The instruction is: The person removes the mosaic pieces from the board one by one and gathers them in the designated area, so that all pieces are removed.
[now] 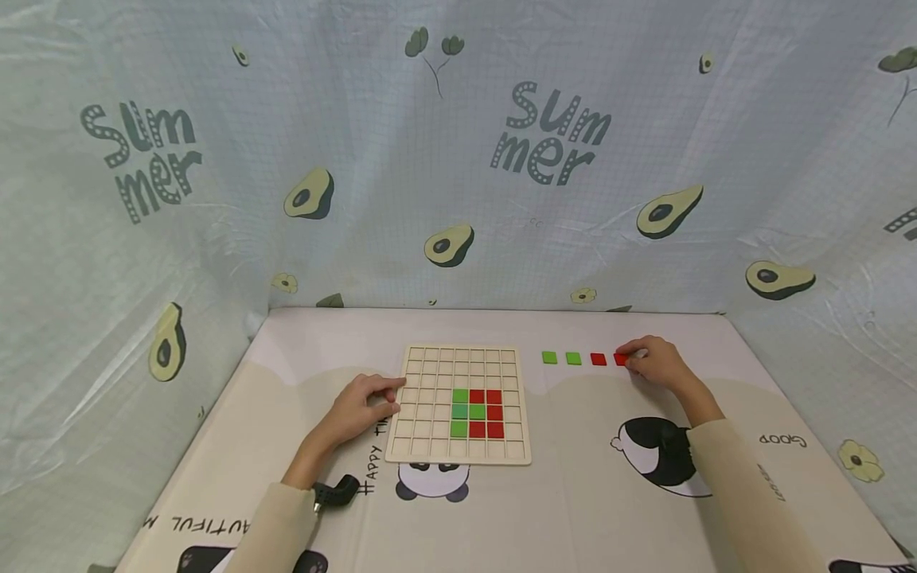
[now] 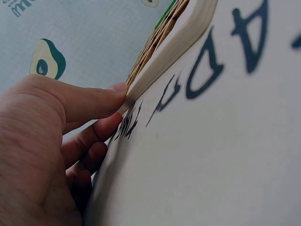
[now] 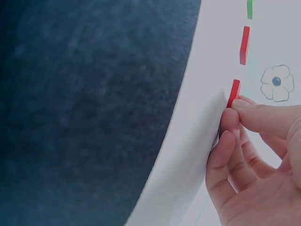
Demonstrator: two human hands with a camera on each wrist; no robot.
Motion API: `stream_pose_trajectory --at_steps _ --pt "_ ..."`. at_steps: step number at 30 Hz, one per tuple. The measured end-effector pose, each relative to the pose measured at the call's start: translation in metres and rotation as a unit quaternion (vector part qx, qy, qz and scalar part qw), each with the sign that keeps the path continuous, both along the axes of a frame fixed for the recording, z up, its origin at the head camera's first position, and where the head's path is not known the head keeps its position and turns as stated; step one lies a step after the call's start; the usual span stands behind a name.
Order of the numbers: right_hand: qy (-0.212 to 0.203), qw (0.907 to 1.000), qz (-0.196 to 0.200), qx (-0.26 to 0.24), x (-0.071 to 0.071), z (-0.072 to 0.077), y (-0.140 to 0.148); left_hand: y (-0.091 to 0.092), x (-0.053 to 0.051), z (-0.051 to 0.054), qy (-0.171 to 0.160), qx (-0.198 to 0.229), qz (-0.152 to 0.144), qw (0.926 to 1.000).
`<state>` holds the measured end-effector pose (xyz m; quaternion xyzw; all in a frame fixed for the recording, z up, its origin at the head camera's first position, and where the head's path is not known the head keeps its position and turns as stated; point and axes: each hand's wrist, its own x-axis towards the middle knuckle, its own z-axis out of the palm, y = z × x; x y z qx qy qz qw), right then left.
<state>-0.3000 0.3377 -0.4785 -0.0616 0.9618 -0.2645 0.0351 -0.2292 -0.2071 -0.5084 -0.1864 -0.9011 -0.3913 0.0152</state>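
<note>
A square wooden grid board [image 1: 423,447] lies on the table with green tiles [image 1: 460,428] and red tiles [image 1: 494,412] in its cells, grouped right of centre. My left hand [image 1: 361,406] rests at the board's left edge, thumb and index fingertip touching it a little apart; the left wrist view shows the thumb against the wooden rim [image 2: 162,59]. Off to the right, my right hand [image 1: 657,364] pinches a red tile [image 3: 233,93] between thumb and fingers. That tile is at the right end of a row, partly covered by the fingertips.
Beside the held tile in the row are another red tile [image 1: 598,359] and two green tiles [image 1: 549,357]. The light tablecloth [image 1: 573,493] has printed pandas and lettering. A patterned curtain [image 1: 372,239] rises behind the table and along both sides. A black object [image 1: 337,491] sits at the left wrist.
</note>
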Motion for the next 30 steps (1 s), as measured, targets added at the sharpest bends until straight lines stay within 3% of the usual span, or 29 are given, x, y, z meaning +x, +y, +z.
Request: stream_pose_trajectory --at_steps 16,23,30 --pt "0.007 0.9992 -0.013 -0.037 0.013 0.005 -0.007 -0.001 0.001 -0.001 0.0 -0.002 0.008 1.0" --pt "0.056 0.9977 0.022 -0.031 0.02 0.015 -0.036 -0.003 0.001 -0.002 0.005 -0.001 0.009 0.9999" --pt "0.08 0.9928 0.066 -0.06 0.031 0.022 -0.07 0.0 0.0 -0.001 -0.005 0.0 0.003 1.0"
